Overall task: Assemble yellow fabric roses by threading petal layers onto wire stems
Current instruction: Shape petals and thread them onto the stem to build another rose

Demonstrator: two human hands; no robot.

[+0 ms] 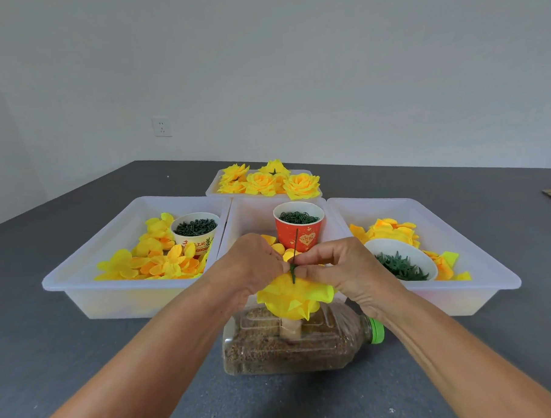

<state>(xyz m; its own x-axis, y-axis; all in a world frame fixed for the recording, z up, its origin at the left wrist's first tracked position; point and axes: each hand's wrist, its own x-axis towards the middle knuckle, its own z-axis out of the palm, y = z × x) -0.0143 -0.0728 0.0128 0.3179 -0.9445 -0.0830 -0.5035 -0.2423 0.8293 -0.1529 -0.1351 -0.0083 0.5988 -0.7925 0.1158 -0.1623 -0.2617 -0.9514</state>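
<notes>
Above the grain-filled bottle point(292, 344) on the desk point(85, 375), both hands, left point(254, 266) and right point(336, 266), pinch the thin stiff wire stem point(296, 246) just over the soft, light petal layers point(295, 296), apparently already threaded, best gripped at the wire.

My head camera looks forward and slightly down across the counter point(85, 359), close above my forearms.

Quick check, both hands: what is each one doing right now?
Left hand: pinching the green wire stem above the yellow rose.
Right hand: pinching the same stem.
</notes>
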